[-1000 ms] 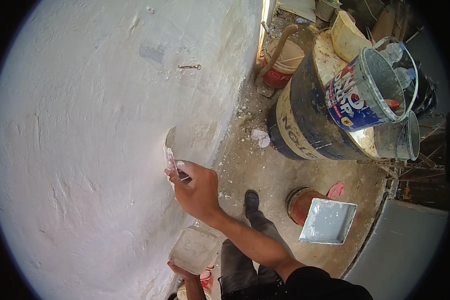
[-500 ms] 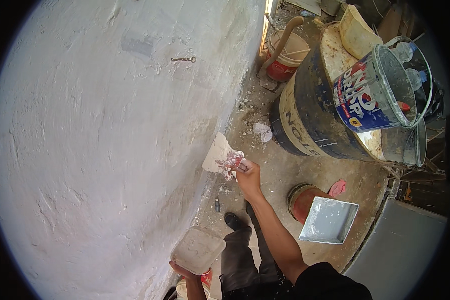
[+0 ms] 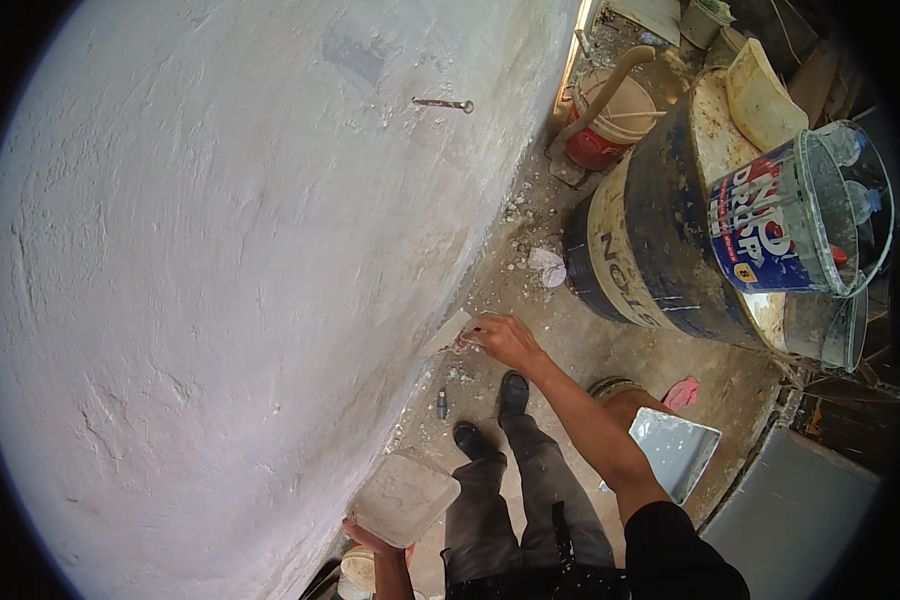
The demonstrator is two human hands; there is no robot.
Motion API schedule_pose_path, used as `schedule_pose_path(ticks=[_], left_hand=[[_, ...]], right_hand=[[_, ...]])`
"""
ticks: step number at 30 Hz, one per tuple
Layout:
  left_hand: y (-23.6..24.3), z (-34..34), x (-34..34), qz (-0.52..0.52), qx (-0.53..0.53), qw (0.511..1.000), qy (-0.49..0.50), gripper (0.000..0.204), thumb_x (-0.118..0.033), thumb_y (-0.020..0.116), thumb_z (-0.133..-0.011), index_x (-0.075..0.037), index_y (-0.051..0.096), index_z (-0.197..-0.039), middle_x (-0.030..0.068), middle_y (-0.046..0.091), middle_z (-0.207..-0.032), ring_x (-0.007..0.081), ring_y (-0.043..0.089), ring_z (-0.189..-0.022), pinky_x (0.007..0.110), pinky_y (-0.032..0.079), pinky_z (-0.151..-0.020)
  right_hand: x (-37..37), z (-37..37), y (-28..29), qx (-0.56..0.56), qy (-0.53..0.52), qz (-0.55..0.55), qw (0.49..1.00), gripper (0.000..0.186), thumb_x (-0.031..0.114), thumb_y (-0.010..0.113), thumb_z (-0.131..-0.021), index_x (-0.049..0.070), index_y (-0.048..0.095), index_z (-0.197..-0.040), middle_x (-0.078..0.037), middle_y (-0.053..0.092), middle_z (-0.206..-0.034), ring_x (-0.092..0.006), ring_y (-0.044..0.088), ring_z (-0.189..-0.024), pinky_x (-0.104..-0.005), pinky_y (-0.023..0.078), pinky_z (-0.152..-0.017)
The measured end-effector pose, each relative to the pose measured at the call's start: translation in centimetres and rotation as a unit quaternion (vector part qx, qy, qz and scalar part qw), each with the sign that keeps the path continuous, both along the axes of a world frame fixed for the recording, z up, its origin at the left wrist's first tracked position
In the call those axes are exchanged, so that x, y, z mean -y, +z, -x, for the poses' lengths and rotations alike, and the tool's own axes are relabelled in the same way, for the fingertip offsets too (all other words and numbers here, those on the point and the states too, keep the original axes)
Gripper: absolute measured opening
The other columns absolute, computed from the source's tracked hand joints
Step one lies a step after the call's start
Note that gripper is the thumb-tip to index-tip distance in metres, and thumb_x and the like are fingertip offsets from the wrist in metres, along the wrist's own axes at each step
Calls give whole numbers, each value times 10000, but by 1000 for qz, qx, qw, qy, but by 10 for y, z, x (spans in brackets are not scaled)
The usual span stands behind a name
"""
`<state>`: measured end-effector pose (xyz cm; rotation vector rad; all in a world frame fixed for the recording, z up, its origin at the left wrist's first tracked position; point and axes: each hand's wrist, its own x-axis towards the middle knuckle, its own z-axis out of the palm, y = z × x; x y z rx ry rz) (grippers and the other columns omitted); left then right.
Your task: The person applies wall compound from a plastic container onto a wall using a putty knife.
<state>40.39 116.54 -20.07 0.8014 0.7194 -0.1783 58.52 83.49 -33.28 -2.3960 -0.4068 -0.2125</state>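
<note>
My right hand (image 3: 507,342) is closed round the handle of a putty knife (image 3: 448,332). Its pale broad blade points at the low part of the white plastered wall (image 3: 220,250) and seems to meet it; the hand covers most of the handle. Lower down, close to the same wall, my left hand (image 3: 373,543) grips the edge of a shallow, cloudy plastic container (image 3: 405,498) with greyish residue in it. The container is tilted, and the fingers beneath it are hidden.
A rusty dark drum (image 3: 635,235) stands to the right, bearing a blue bucket (image 3: 755,225). Behind it is a red-and-white bucket (image 3: 598,140). A grey paint tray (image 3: 673,450) sits right of my arm. Crumpled paper (image 3: 547,266) lies on the floor; a bolt (image 3: 443,104) sticks from the wall.
The putty knife has turned, its blade showing narrower and angled to the wall, with my right hand rolled over its handle. The whole view has shifted a little; my left hand still holds the container.
</note>
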Motion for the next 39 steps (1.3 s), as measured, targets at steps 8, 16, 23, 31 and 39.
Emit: schedule_pose_path(ticks=[8,16,23,31,39], left_hand=[[-15,9,-16,10,-11,1000,24,740,-516,528,-685,-42,458,-1248,154,502,-1213,358,493,-1075,495,424,-882],[-16,7,-19,-14,-10,999,47,737,-548,516,-704,-39,475,-1234,150,518,-1204,354,513,-1060,488,431,-885],[-13,10,-29,-21,3,999,37,767,-608,504,-728,-46,468,-1248,145,498,-1240,352,495,-1097,507,417,-912],[-16,7,-37,5,5,1000,3,776,-615,510,-723,-54,465,-1258,144,495,-1253,353,494,-1103,513,420,-910],[-3,1,-36,17,35,999,-7,757,-578,524,-710,-52,475,-1253,158,517,-1229,369,516,-1080,538,434,-886]], right_hand=[[0,-70,9,80,133,107,982,122,111,560,-747,120,644,-835,-23,592,-880,-195,603,-903,-334,514,-727],[-18,-82,1,144,117,123,975,108,113,566,-762,102,635,-843,-24,587,-869,-203,605,-912,-341,522,-682],[-19,-81,16,155,80,100,980,111,135,594,-756,83,634,-846,-22,596,-875,-214,605,-900,-337,524,-575],[-16,-83,65,206,60,98,972,112,129,610,-734,106,639,-840,6,593,-856,-183,598,-888,-304,519,-563],[-21,-79,126,285,34,55,956,92,116,640,-679,128,635,-770,26,575,-818,-162,599,-829,-282,530,-564]])
